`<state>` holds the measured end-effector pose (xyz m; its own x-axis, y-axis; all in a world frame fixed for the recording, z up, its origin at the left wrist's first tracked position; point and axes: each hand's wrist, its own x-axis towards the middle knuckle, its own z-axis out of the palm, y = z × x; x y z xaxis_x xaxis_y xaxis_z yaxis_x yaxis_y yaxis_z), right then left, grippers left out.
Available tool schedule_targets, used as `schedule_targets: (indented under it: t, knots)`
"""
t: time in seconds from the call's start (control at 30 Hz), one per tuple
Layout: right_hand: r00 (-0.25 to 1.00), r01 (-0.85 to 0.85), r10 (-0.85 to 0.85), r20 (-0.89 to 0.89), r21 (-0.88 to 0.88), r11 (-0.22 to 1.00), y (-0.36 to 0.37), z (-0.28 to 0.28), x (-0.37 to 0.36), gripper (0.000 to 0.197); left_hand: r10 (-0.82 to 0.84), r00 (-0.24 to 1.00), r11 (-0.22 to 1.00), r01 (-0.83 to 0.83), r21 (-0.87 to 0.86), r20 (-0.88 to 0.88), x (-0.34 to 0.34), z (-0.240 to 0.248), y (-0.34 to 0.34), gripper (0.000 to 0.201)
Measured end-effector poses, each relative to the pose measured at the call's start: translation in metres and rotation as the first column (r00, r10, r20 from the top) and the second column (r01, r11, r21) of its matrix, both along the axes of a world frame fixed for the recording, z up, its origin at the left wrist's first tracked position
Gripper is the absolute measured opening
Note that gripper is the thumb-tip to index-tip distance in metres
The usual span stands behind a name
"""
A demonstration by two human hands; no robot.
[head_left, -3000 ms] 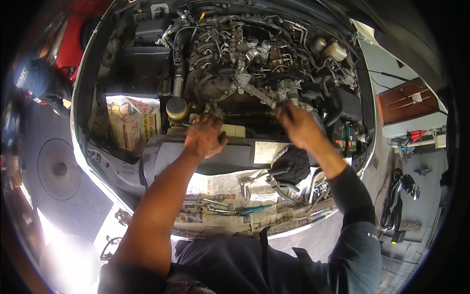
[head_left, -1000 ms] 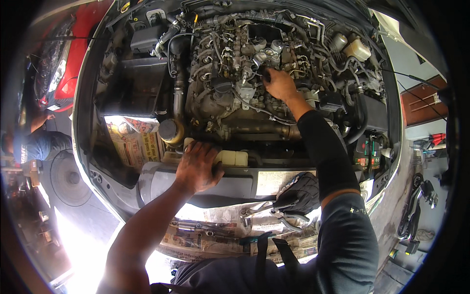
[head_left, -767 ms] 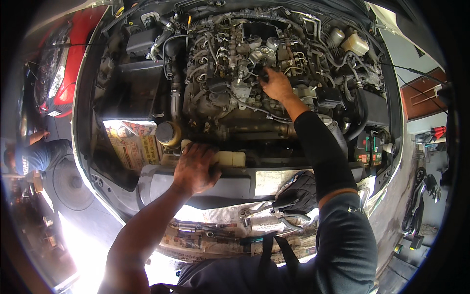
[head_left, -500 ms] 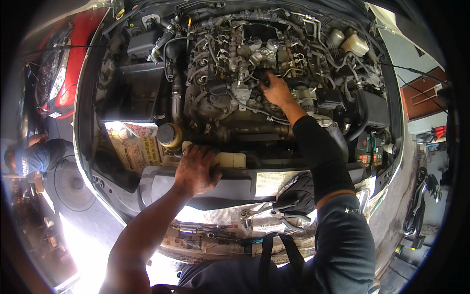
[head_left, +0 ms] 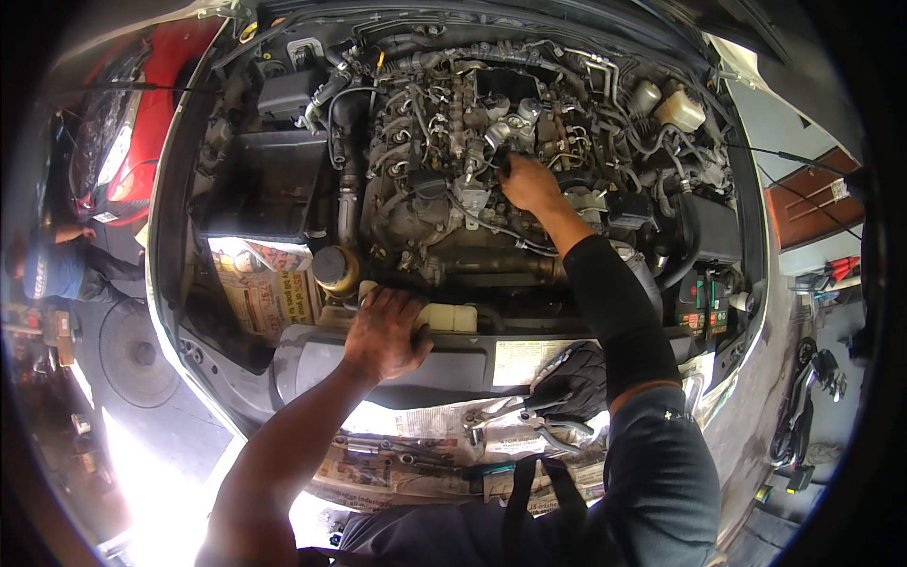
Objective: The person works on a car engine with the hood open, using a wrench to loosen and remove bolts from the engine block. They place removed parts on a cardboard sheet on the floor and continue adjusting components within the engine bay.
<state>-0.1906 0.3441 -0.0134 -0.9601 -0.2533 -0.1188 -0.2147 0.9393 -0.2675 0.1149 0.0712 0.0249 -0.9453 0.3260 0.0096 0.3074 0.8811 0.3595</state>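
My left hand (head_left: 385, 338) lies on the white plastic tank (head_left: 452, 318) at the front of an open engine bay, its fingers draped over the top and somewhat spread. Just left of it stands a yellowish reservoir with a dark round cap (head_left: 331, 265). My right hand (head_left: 532, 187) reaches into the middle of the engine (head_left: 420, 227), beside a metal housing (head_left: 510, 130). Its fingers are curled closed among hoses and brackets. The fingertips are hidden, so whatever they grip does not show.
Pliers (head_left: 557, 433), sockets (head_left: 397, 449) and a dark glove (head_left: 572, 383) lie on newspaper along the front edge. A battery (head_left: 701, 302) sits at the right. Beyond the left fender are a red car (head_left: 142, 132) and another person (head_left: 61, 269).
My right hand has shifted slightly left and down, its fingers deeper among the parts. My left hand stays on the tank. The view has tilted a little, and the other person has moved.
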Motion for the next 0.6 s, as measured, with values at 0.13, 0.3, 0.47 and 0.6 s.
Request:
schedule_targets:
  t: [0.13,0.3,0.47,0.6]
  knots:
    - [0.999,-0.033,0.041,-0.024,0.261,0.965,-0.028,0.040,0.001,0.043,-0.006,1.000,1.000,0.006,-0.011,-0.029,0.002,-0.002,-0.001,0.057]
    - [1.000,-0.027,0.025,0.016,0.133,0.991,-0.018,0.111,0.030,0.045,-0.014,1.000,1.000,0.014,-0.025,0.006,0.001,-0.003,-0.002,0.058]
    - [0.867,-0.001,0.192,0.460,-0.382,0.924,0.044,0.174,0.139,0.059,-0.005,0.998,0.998,0.009,-0.060,0.058,0.002,-0.004,-0.002,0.065]
    - [0.613,-0.363,0.546,0.572,-0.410,0.837,0.046,0.169,0.246,0.051,-0.010,0.999,0.998,0.012,-0.069,0.038,0.002,-0.005,-0.002,0.063]
